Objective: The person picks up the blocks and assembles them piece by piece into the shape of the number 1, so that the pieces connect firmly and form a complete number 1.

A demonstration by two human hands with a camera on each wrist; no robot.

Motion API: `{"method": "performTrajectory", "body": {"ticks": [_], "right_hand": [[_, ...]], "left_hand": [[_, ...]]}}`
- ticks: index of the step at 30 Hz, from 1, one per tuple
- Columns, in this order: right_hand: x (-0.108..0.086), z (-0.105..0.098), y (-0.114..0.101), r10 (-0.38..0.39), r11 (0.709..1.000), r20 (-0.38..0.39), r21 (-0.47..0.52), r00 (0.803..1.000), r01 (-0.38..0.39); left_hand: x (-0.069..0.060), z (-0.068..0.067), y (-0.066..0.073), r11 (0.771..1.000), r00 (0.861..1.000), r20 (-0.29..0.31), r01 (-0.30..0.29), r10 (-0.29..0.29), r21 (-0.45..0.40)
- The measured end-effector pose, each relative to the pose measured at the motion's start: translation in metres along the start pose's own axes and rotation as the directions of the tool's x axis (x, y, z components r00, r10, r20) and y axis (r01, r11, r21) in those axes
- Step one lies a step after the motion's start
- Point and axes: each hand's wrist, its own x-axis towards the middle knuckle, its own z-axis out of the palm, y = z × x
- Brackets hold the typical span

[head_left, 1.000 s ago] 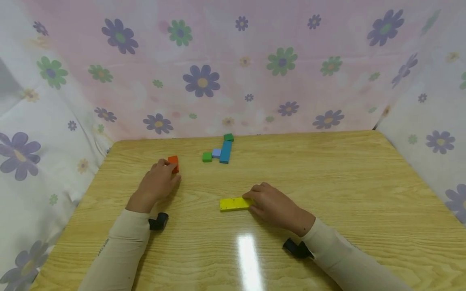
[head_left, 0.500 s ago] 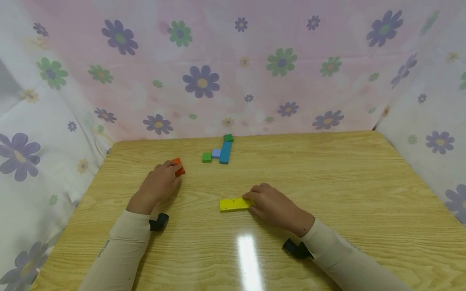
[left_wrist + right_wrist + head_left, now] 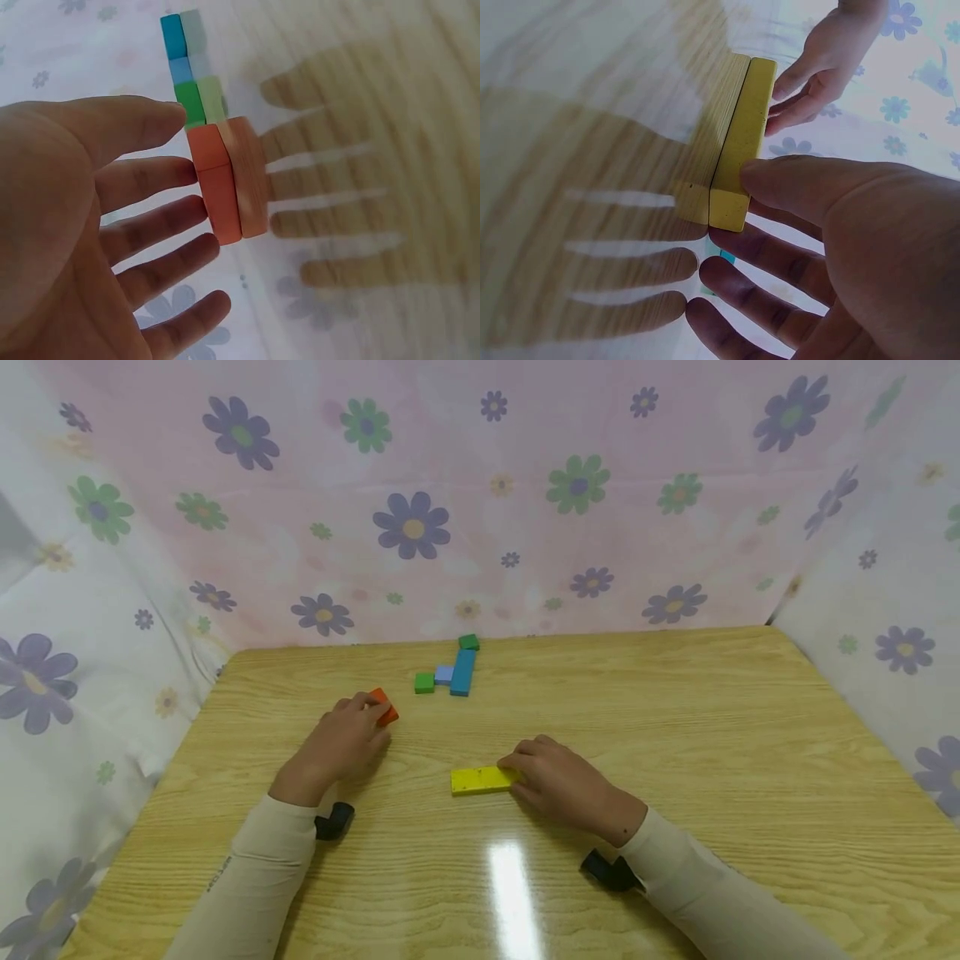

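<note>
An orange block (image 3: 384, 708) lies turned at an angle on the table, left of centre. My left hand (image 3: 341, 745) touches its near left side with extended fingertips; in the left wrist view the thumb stands apart from the fingers beside the orange block (image 3: 214, 184). Nearer the front, a long yellow block (image 3: 478, 781) lies flat, roughly crosswise. My right hand (image 3: 566, 785) pinches its right end; the right wrist view has the thumb on one long side of the yellow block (image 3: 744, 135) and the index finger behind its end.
Toward the back of the wooden table (image 3: 675, 710) lie a light green block (image 3: 424, 683), a periwinkle block (image 3: 444, 675), a long blue block (image 3: 462, 672) and a dark green block (image 3: 468, 642), close together. A flowered cloth (image 3: 465, 552) hangs behind the table.
The left hand and orange block have moved right and slightly nearer, and the block has turned from nearly straight to slanted. The right hand and yellow block have stayed in place.
</note>
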Motion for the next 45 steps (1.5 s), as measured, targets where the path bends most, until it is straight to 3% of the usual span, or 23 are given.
{"method": "performTrajectory", "body": {"ticks": [8, 16, 24, 45], "right_hand": [[-0.001, 0.0, 0.001, 0.001, 1.0, -0.003, -0.007, 1.0, -0.001], [-0.002, 0.002, 0.002, 0.011, 1.0, 0.001, -0.005, 1.0, -0.011], [-0.002, 0.002, 0.002, 0.006, 1.0, 0.003, 0.0, 1.0, -0.006], [0.0, 0.0, 0.0, -0.005, 1.0, 0.014, -0.015, 1.0, 0.005]], "left_hand": [[0.002, 0.005, 0.008, 0.998, 0.997, -0.044, -0.064, 0.065, 0.023], [0.003, 0.008, 0.019, 0.995, 0.995, -0.021, -0.093, 0.093, 0.039], [0.002, 0.012, 0.032, 0.985, 0.986, -0.036, -0.163, 0.165, 0.051], [-0.005, 0.016, 0.062, 0.979, 0.978, 0.062, -0.201, 0.2, 0.016]]}}
